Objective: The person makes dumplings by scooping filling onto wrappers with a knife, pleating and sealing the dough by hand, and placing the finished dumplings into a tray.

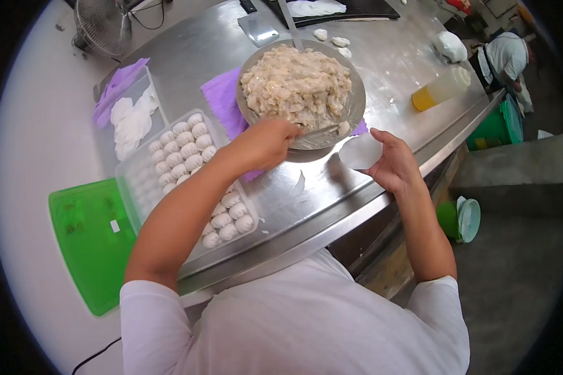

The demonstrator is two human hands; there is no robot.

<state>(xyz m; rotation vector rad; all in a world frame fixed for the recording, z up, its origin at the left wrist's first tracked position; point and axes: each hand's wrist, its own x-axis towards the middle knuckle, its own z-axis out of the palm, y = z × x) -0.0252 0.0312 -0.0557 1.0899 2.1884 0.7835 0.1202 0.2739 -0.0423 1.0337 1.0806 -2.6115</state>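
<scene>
A wide metal bowl [355, 84] holds a heap of pale, chunky filling [297, 81]. Over the bowl's near rim, my left hand [268, 142] is closed around a thin metal tool [322, 131], its tip carrying a small lump of filling. Just right of the bowl, my right hand [394, 164] holds a round white wrapper [358, 152] between thumb and fingers. The tool tip is close to the wrapper; a gap shows between them. Left of the bowl, under my left forearm, a clear plastic tray [250, 200] bears rows of pleated white dumplings [189, 150], partly hidden by the arm.
Purple cloth [222, 94] lies under the bowl. A scraper [258, 30], dough pieces [341, 42] and a yellow-filled bottle [441, 89] are on the metal table [388, 50]. A green lid [91, 250] lies left, a fan [103, 25] behind. Another person [505, 56] bends at far right.
</scene>
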